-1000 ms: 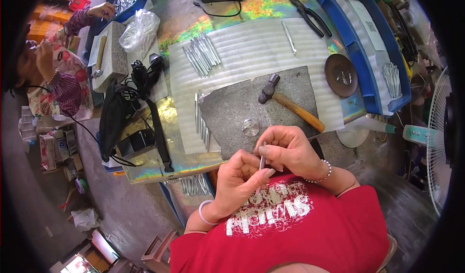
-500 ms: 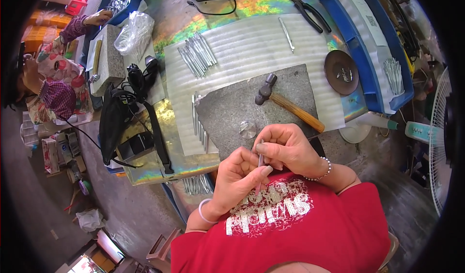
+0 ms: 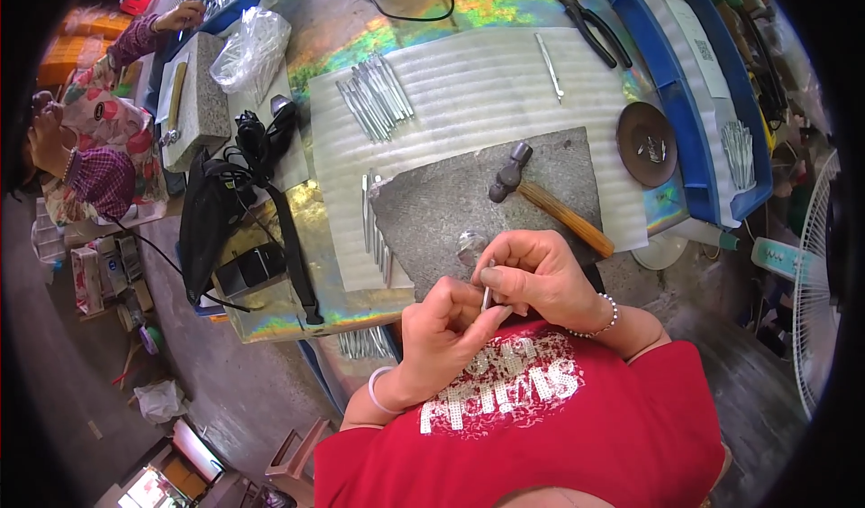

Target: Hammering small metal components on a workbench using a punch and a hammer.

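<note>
Both of my hands meet close to my red shirt, above the near edge of a grey stone slab (image 3: 423, 197). Between their fingertips is a slim silver metal piece (image 3: 487, 298), mostly hidden by the fingers. My left hand (image 3: 441, 326) pinches its lower part between thumb and fingers. At its upper end, the thumb and fingers of my right hand (image 3: 541, 278) are closed on it. A round shiny metal disc (image 3: 469, 244) lies on the slab just beyond my fingers. A ball-peen hammer (image 3: 563, 217) with a wooden handle rests across the slab's right side.
Slim silver pieces (image 3: 377, 95) lie bunched on white foam sheeting (image 3: 468, 76); others line the slab's left. Right are pliers (image 3: 590, 26), a brown dish (image 3: 628, 143) with small metal bits and a blue tray (image 3: 694, 152). A co-worker's hand (image 3: 185, 14) reaches a blue bin.
The bench has shifted slightly rightward in view. Less of the silver piece shows below my left thumb. Both hands keep their pinch on it.
</note>
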